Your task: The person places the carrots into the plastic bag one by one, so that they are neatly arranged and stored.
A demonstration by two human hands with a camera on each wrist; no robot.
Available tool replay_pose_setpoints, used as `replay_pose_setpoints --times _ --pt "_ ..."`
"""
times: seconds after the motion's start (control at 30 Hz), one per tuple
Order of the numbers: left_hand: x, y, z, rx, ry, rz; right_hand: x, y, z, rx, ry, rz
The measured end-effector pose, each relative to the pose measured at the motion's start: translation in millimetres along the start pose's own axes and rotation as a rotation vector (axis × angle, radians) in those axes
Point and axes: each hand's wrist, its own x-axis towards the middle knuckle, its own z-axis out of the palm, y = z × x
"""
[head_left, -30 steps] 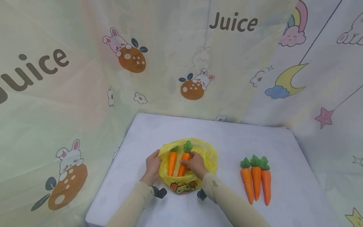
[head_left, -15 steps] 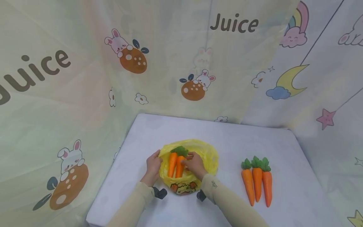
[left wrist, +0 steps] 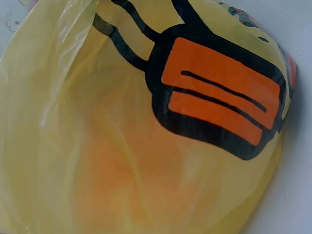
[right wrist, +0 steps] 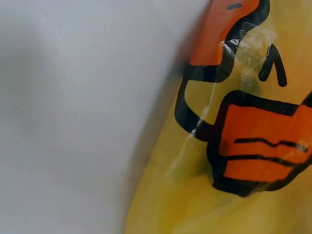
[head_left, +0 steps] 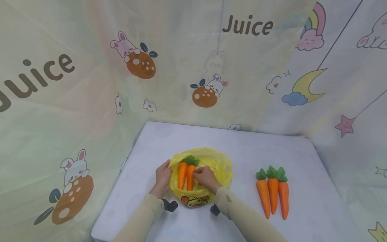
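Beyond my white worktop (head_left: pixel 242 148) I see printed sheeting (head_left: pixel 175 94), a rabbit (head_left: pixel 75 171) at left, a yellow moon (head_left: pixel 306 84) at right.

The person wears long sleeves of pale cream cloth, which reach to the wrists. The left sleeve (head_left: pixel 139 218) looks plain, while the right sleeve (head_left: pixel 251 215) has near its cuff a small dark marking (head_left: pixel 228 199) – too small to read. At each wrist there is a black piece: the left one (head_left: pixel 170 205) is angular, the right one (head_left: pixel 215 209) small and blocky – both without readable detail.
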Motion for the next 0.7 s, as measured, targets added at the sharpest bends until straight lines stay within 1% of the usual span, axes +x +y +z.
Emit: replay_pose_setpoints --times 0.17,0.27,0.37,0.47,0.53,0.7 --pt "-0.1 0.8 -0.9 0.004 0.013 -0.001 0.1 0 1 0.000 -0.008 -0.009" --pt "-0.1 -0.2 -1.5 0.004 0.013 0.000 -1.5 3 0 -0.020 -0.008 -0.034" --pt "-0.1 -1.1 -2.1 -0.003 0.011 -0.004 -5.7 3 -5 -0.040 -0.010 -0.074" --pt "0.4 -1.7 -2.9 -0.006 0.009 -0.004 -13.0 1 -18 -0.084 -0.002 -0.140" --pt "1.1 -1.6 -3.4 -0.008 0.011 -0.004 -19.2 -2 -29 -0.117 0.016 -0.203" --pt "2.5 -0.6 -4.5 -0.005 0.017 -0.010 -35.2 -5 -64 -0.165 0.119 -0.347"
